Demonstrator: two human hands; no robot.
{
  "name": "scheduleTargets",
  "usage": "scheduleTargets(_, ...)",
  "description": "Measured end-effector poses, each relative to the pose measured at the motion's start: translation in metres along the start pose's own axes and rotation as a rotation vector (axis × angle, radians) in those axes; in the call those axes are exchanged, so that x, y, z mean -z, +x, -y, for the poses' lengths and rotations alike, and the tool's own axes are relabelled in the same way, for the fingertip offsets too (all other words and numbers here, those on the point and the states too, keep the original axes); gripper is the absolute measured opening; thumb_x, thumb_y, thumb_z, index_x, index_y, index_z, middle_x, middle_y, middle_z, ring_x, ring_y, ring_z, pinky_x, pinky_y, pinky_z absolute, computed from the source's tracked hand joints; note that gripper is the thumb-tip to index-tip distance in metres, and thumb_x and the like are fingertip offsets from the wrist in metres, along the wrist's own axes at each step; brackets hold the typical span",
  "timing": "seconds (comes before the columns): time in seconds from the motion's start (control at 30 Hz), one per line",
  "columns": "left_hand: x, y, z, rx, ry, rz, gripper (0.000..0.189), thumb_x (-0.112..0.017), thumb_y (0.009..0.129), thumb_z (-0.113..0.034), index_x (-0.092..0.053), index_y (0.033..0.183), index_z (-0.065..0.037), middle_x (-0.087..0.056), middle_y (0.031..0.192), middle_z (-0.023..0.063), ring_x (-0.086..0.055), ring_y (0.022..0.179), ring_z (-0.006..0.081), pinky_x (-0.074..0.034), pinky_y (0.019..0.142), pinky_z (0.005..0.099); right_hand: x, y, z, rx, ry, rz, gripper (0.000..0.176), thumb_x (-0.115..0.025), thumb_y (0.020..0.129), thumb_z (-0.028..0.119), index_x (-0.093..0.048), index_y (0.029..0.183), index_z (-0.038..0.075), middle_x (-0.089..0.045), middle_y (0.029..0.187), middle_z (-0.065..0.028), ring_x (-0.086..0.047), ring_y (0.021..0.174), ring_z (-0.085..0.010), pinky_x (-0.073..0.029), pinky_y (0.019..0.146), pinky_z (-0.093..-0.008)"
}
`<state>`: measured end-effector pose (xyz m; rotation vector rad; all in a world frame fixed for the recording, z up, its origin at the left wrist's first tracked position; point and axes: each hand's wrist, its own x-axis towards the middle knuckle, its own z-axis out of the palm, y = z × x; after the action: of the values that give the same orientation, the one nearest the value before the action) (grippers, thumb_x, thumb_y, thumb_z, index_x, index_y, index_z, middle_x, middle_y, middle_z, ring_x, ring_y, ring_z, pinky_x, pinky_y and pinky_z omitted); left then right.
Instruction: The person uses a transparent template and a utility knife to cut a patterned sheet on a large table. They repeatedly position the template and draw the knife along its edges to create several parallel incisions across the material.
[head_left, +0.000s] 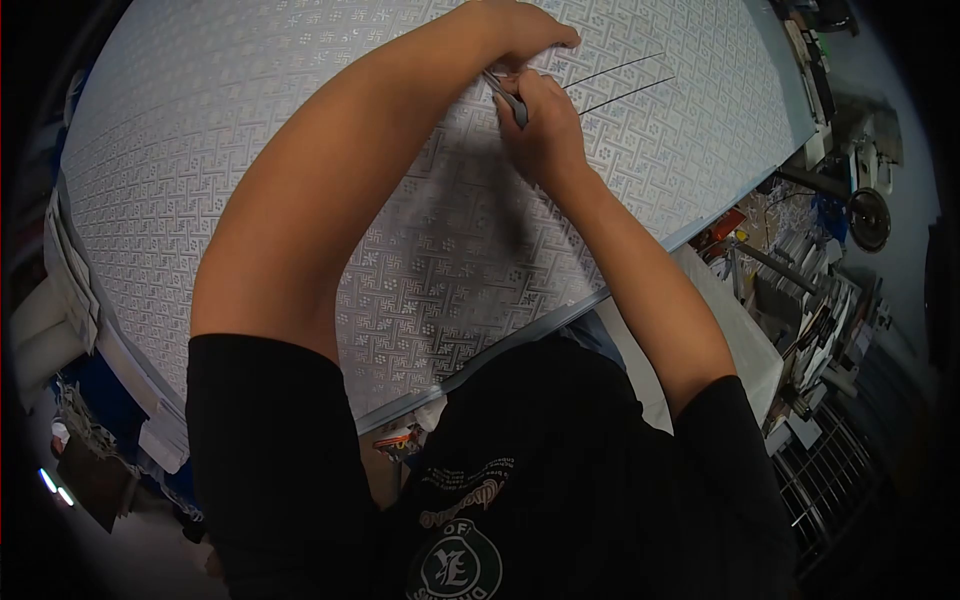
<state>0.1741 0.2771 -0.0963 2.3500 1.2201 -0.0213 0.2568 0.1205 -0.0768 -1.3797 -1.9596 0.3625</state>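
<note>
A pale silver patterned sheet [420, 260] covers the work surface. My right hand [545, 125] is closed around a slim grey metal tool [507, 98], whose exact kind I cannot make out. Just above it, at the top edge of the view, my left hand [520, 35] rests on the sheet with one digit stretched out to the right. Its other fingers are mostly hidden. Two thin dark lines [625, 95] run side by side across the sheet, right of my right hand.
A grey edge strip [590, 300] borders the surface close to my body. At right stand stacked papers or boards [800, 290], a wire rack [825, 465] and a round metal part [868, 218]. Layered sheets [75, 270] hang at the left edge.
</note>
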Motion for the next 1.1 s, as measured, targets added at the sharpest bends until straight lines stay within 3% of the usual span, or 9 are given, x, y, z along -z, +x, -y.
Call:
scheduleTargets(0.33, -0.008, 0.011, 0.002, -0.006, -0.152, -0.041, 0.090, -0.090, 0.075, -0.032, -0.048, 0.152, -0.015, -0.061, 0.139, 0.0161, -0.064, 0.122, 0.0316, -0.055, 0.096, 0.0393, 0.003, 0.000, -0.001, -0.004, 0.008, -0.036, 0.022, -0.076, 0.087, 0.005, -0.063, 0.104, 0.005, -0.073, 0.095, -0.0135, -0.069, 0.086, -0.0349, -0.054, 0.077, -0.0457)
scheduleTargets(0.4, -0.006, 0.023, 0.000, -0.012, -0.181, -0.055, 0.088, -0.090, 0.076, -0.031, -0.049, 0.151, -0.015, -0.061, 0.139, 0.0160, -0.064, 0.122, 0.0313, -0.055, 0.096, 0.0390, 0.017, 0.003, 0.004, -0.219, 0.154, 0.061, 0.020, -0.075, 0.090, 0.008, -0.062, 0.105, 0.004, -0.074, 0.095, -0.0164, -0.073, 0.086, -0.0363, -0.057, 0.074, -0.0443)
scheduleTargets(0.63, -0.004, 0.057, -0.002, -0.019, -0.282, -0.101, 0.081, -0.088, 0.079, -0.030, -0.052, 0.149, -0.014, -0.062, 0.138, 0.0156, -0.065, 0.121, 0.0303, -0.055, 0.095, 0.0380, 0.035, 0.024, -0.018, -0.225, 0.033, 0.057, 0.023, -0.075, 0.092, 0.011, -0.061, 0.109, 0.004, -0.075, 0.095, -0.0178, -0.074, 0.086, -0.0380, -0.059, 0.073, -0.0446)
scheduleTargets(0.73, -0.011, 0.046, 0.001, -0.023, -0.329, -0.109, 0.078, -0.087, 0.080, -0.030, -0.053, 0.148, -0.014, -0.062, 0.138, 0.0154, -0.065, 0.121, 0.0299, -0.055, 0.095, 0.0375, 0.039, 0.032, -0.019, -0.129, -0.014, 0.067, 0.023, -0.074, 0.091, 0.011, -0.060, 0.108, 0.005, -0.074, 0.090, -0.0183, -0.073, 0.083, -0.0408, -0.058, 0.072, -0.0473)
scheduleTargets(0.83, -0.012, 0.046, 0.008, -0.019, -0.373, -0.117, 0.075, -0.086, 0.081, -0.029, -0.054, 0.148, -0.013, -0.062, 0.137, 0.0153, -0.065, 0.120, 0.0294, -0.055, 0.095, 0.0371, 0.048, 0.045, -0.015, -0.190, -0.023, 0.184, 0.022, -0.074, 0.090, 0.011, -0.059, 0.106, 0.006, -0.073, 0.088, -0.0198, -0.071, 0.081, -0.0433, -0.057, 0.072, -0.0499)
scheduleTargets(0.9, -0.017, 0.047, 0.011, -0.016, -0.402, -0.122, 0.073, -0.086, 0.082, -0.029, -0.055, 0.147, -0.013, -0.062, 0.137, 0.0152, -0.065, 0.120, 0.0291, -0.055, 0.094, 0.0368, 0.051, 0.055, -0.009, -0.257, -0.118, 0.296, 0.022, -0.074, 0.092, 0.011, -0.058, 0.107, 0.005, -0.075, 0.099, -0.0162, -0.073, 0.090, -0.0395, -0.058, 0.076, -0.0448)
scheduleTargets(1.03, -0.023, 0.044, 0.015, -0.004, -0.460, -0.134, 0.070, -0.085, 0.084, -0.028, -0.057, 0.146, -0.013, -0.063, 0.136, 0.0149, -0.066, 0.120, 0.0285, -0.055, 0.094, 0.0362, 0.042, 0.058, -0.012, -0.264, -0.136, 0.301, 0.023, -0.075, 0.091, 0.010, -0.058, 0.106, 0.005, -0.074, 0.095, -0.0177, -0.072, 0.088, -0.0403, -0.058, 0.076, -0.0454)
scheduleTargets(1.1, -0.023, 0.041, 0.016, 0.005, -0.485, -0.142, 0.068, -0.084, 0.085, -0.028, -0.058, 0.145, -0.012, -0.063, 0.136, 0.0148, -0.066, 0.119, 0.0282, -0.055, 0.094, 0.0359, 0.033, 0.047, -0.020, -0.180, -0.011, 0.112, 0.021, -0.075, 0.088, 0.008, -0.059, 0.103, 0.004, -0.072, 0.088, -0.0196, -0.070, 0.083, -0.0434, -0.056, 0.071, -0.0503)
